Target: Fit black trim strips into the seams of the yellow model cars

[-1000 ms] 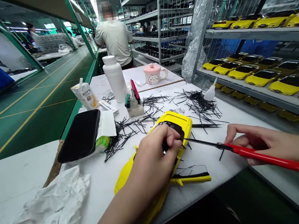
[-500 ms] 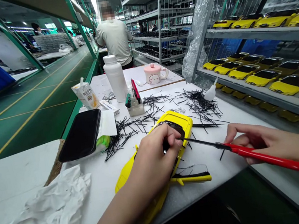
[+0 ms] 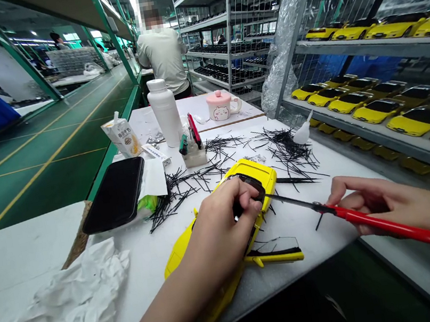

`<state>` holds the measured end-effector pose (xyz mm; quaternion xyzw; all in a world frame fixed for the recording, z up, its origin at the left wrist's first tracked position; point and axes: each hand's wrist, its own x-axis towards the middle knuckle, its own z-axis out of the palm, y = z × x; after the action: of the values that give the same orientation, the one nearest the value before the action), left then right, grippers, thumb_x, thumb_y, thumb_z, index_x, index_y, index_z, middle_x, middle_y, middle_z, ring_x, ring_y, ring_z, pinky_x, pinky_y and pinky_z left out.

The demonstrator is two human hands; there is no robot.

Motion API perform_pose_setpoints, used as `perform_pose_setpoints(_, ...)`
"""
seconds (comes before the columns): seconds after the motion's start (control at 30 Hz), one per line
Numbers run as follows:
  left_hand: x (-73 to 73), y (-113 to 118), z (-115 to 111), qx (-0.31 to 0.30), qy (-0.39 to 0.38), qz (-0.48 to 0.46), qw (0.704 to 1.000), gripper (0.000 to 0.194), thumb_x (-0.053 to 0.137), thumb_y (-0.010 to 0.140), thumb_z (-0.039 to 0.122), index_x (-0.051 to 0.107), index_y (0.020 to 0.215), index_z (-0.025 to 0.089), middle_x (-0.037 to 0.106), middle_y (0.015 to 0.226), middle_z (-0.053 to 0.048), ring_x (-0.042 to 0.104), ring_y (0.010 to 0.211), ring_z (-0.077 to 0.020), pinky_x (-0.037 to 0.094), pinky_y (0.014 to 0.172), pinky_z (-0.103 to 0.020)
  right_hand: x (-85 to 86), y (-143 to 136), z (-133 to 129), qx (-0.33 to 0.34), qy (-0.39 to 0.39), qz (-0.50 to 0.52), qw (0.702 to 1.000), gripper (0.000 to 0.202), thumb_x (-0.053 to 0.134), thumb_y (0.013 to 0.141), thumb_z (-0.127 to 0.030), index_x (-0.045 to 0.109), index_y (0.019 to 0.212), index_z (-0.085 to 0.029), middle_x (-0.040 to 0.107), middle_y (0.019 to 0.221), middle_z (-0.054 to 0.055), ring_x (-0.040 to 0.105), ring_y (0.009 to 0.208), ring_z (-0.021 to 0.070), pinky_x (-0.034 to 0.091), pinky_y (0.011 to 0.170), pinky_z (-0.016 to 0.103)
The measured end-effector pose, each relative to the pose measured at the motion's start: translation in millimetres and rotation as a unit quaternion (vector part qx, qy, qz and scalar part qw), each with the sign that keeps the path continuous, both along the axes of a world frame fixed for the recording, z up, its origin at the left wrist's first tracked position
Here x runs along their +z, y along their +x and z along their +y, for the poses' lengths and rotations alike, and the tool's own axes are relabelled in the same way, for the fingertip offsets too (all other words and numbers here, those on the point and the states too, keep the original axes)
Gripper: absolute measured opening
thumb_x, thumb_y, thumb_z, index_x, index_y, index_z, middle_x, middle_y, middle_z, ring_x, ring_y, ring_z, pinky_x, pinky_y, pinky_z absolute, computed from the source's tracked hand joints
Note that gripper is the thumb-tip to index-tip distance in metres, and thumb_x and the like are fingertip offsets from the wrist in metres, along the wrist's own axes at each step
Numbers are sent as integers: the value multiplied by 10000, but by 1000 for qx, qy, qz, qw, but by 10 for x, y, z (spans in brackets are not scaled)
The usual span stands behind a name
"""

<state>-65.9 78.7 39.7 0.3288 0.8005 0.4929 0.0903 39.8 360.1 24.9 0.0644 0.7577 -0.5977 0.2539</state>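
A yellow model car (image 3: 260, 174) with a black roof and windows lies slantwise on the white tabletop, one yellow door (image 3: 280, 256) swung out. My left hand (image 3: 228, 221) is closed over it, thumb and bent fingers gripping around the rear window area. What the fingertips pinch there is partly hidden. My right hand (image 3: 382, 200) grips long-nose pliers with red handles (image 3: 403, 228). Their thin dark jaws point left, with the tip touching or very near the car beside my left thumb. A short black strip (image 3: 318, 222) shows below the pliers' joint.
Thin black strips (image 3: 292, 152) litter the table. Behind them stand a tool holder (image 3: 195, 156), white bottle (image 3: 165, 112), pink-lidded mug (image 3: 219, 111) and drink carton (image 3: 120, 137). A phone (image 3: 115, 194) and crumpled cloth (image 3: 71, 306) lie left. Racks of yellow cars (image 3: 374, 105) stand right; a person (image 3: 162, 56) sits ahead.
The pliers and my right hand have shifted slightly to the right. My left hand and the car hold nearly the same place.
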Motion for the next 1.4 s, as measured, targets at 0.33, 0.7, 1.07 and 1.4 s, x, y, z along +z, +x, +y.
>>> perform_pose_setpoints(0.33, 24, -24, -41, -35, 1, -39, 999, 224, 543, 892, 130, 425, 719, 208, 693, 966, 34, 641, 974, -133, 456, 822, -254, 4, -226, 561, -148, 408, 225, 873, 386, 674, 812, -537, 602, 1090, -278, 700, 1066, 109, 657, 987, 268, 493, 815, 372)
perform_pose_setpoints(0.7, 76, -143, -108, -18, 27, -67, 997, 181, 629, 870, 187, 494, 750, 206, 721, 865, 10, 693, 864, -156, 509, 772, -265, -225, -1090, 869, -209, 414, 274, 843, 554, 666, 852, -439, 532, 1310, -156, 510, 1369, 195, 531, 1166, 309, 449, 947, 422)
perform_pose_setpoints(1.07, 158, -185, -211, -72, -63, -49, 994, 135, 660, 856, 217, 551, 777, 206, 719, 873, 31, 679, 872, -152, 491, 771, -251, -480, -1760, 867, -226, 244, 224, 916, 195, 645, 912, -239, 645, 1072, -128, 684, 1053, 59, 655, 963, 172, 521, 914, 395)
perform_pose_setpoints(1.4, 135, -133, -240, -122, -138, 95, 978, 121, 588, 832, 119, 580, 779, 227, 650, 895, 37, 600, 872, -148, 422, 795, -249, 34, -1014, 229, -207, 142, 334, 909, 294, 608, 927, -366, 400, 1105, -258, 700, 1130, 81, 678, 964, 159, 520, 823, 280)
